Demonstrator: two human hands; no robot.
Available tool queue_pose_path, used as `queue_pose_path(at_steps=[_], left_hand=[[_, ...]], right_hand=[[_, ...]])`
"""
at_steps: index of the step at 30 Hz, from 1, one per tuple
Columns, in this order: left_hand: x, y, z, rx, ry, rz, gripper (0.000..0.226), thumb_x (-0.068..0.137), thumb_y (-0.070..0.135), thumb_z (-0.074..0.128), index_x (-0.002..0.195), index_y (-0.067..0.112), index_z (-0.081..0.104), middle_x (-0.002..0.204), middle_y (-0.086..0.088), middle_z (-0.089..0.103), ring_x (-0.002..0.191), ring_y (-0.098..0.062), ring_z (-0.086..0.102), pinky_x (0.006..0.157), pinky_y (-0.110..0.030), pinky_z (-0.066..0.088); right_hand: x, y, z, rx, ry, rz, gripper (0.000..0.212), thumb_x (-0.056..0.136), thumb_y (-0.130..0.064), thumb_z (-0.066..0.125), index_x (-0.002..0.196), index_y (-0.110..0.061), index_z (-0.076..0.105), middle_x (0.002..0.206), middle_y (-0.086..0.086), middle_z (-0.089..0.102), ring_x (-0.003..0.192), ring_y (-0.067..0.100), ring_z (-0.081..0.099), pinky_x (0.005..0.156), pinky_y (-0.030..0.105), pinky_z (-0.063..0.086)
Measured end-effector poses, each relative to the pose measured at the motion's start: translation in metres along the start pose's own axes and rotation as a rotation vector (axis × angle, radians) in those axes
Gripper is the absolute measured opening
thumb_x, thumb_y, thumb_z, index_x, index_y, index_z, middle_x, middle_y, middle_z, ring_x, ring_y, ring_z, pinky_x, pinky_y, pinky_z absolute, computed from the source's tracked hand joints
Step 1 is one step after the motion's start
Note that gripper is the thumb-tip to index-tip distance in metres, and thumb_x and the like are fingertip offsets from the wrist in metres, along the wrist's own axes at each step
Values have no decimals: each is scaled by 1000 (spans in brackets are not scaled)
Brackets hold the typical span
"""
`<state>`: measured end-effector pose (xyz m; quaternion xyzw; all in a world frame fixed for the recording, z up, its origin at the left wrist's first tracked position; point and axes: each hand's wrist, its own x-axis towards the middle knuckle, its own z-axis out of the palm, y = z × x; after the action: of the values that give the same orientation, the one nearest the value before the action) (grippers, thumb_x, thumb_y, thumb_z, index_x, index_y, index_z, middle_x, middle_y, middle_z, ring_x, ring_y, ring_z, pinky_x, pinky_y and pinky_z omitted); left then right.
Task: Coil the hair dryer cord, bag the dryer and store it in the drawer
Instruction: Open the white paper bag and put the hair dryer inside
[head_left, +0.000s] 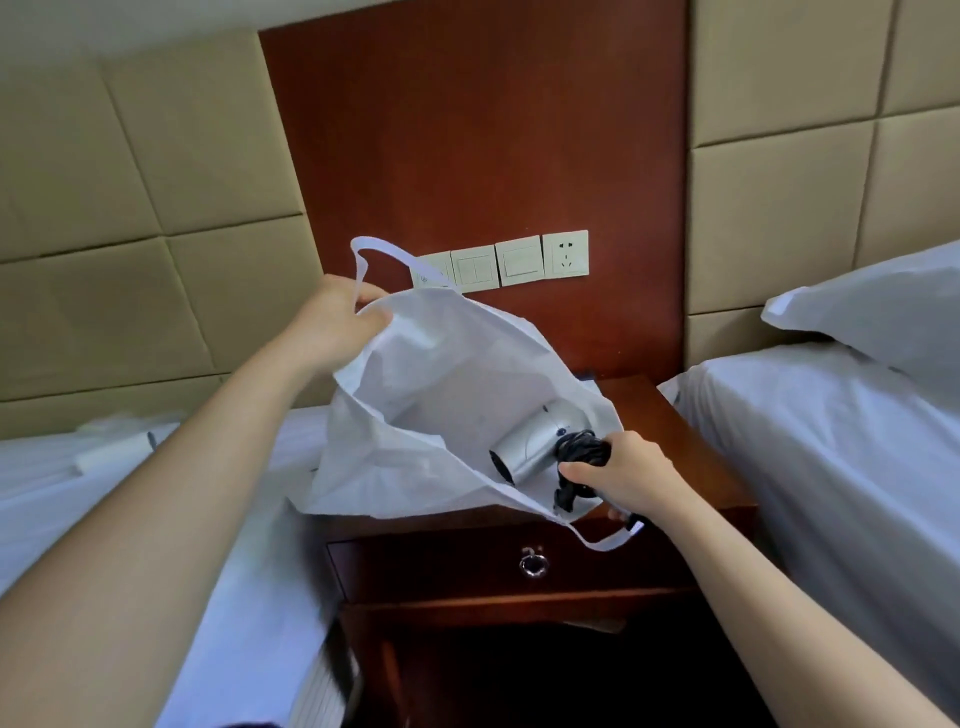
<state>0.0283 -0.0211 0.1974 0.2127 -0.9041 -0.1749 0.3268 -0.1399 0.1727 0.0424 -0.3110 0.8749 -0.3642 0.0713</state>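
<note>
Two beds in white sheets flank the scene, one at the left (47, 499) and one at the right (831, 467), and between them stands the dark red-brown wooden nightstand (691, 441), its drawer (441, 566) closed. Over its top, the big white fabric bag with loop handles (441, 364) gapes wide towards the camera, its lower edge draped on the nightstand's front. The left hand (332, 327) is up high, fingers curled into the bag's rim beside one handle, holding the mouth open. The right hand (628, 478) is low at the near rim, fingers and thumb wrapped round a bundle. In it is the silver hair dryer (530, 452), sitting just inside the bag's mouth, its barrel lying on a diagonal with the dark round opening aimed down and left towards the camera. The coiled black cord (584, 449) is bunched against the handle under those fingers. Below is the drawer's small metal ring pull (533, 564).
</note>
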Motion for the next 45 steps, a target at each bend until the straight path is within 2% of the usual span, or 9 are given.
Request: queue_pose_path(at_steps=[12,20,26,29,33,36,38,41,45], left_hand=[[-30,32,-10,5,-294,26,34,93,41,50,93,14,70,73,5,54,62,-7,45,58,-21,33],[-33,33,-44,-17,-218,104,41,97,37,42,66,10,36,61,4,17,52,-11,16,49,-25,15],[-43,31,-67,-91,-129,196,45,98,37,39,69,4,48,59,6,18,48,-8,19,44,-19,17],[-49,32,-72,-151,-119,210,47,99,37,38,63,19,63,61,1,20,48,-8,20,46,-18,19],[-54,32,-55,-163,-168,205,43,98,38,39,69,6,42,59,4,17,48,-9,18,52,-27,17],[-56,34,-43,-199,-225,213,42,97,38,40,62,15,33,56,8,16,43,-8,18,47,-23,17],[-55,34,-40,-225,-227,210,46,97,38,40,56,21,31,54,9,17,40,-8,21,44,-20,18],[-53,31,-35,-220,-235,205,43,97,40,40,58,26,27,53,9,20,41,-8,24,47,-22,19],[-54,24,-29,-244,-227,172,33,97,39,41,87,7,42,46,16,27,36,0,38,44,-16,22]], right_hand=[[-17,-25,18,467,-257,76,44,87,-46,59,95,-3,63,55,5,61,32,9,54,37,15,41],[8,-73,71,651,-249,293,41,92,-42,52,108,-5,48,64,10,57,39,18,53,37,15,37],[43,-76,88,841,-66,520,36,91,-32,51,105,0,45,61,11,49,37,18,45,38,23,43],[100,-42,117,819,28,574,33,86,-29,46,113,-10,41,84,14,51,64,22,48,72,35,51],[161,1,154,1048,176,744,45,72,-30,46,115,-29,35,90,11,35,57,21,30,56,33,38],[101,-40,140,1058,252,772,64,87,-36,47,140,-11,21,135,11,40,98,27,49,63,34,39],[70,-67,127,1070,324,711,69,93,-28,47,147,-8,8,151,17,16,126,31,40,94,40,41],[69,-78,132,963,260,654,67,96,-24,43,148,-4,6,154,22,9,137,33,25,111,38,25],[80,-82,153,1007,82,468,57,88,-14,46,141,-3,28,141,22,39,123,37,47,104,49,41]])
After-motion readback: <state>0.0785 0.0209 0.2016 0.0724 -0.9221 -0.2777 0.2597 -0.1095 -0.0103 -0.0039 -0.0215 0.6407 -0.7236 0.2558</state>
